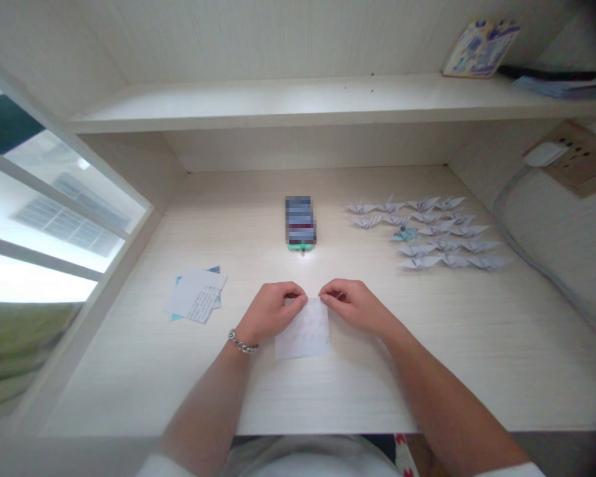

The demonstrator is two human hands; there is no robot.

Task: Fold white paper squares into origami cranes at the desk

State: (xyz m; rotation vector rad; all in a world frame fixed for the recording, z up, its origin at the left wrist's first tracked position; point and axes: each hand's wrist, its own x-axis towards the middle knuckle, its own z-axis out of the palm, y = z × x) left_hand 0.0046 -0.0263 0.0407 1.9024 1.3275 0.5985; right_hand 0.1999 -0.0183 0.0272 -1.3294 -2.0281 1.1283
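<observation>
Both hands pinch the far corners of a white paper sheet (302, 331) at frame centre, left hand (271, 310) and right hand (352, 305) level, the sheet lying toward the body, folded paper cranes (430, 232) upper right, phone (300, 222) beyond.

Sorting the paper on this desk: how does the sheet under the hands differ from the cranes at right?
The sheet lies flat and single; the cranes are folded, winged, many, in rows. The left hand and right hand pinch the sheet's top edge; the cranes lie untouched. Both are pale paper on the desk.
</observation>
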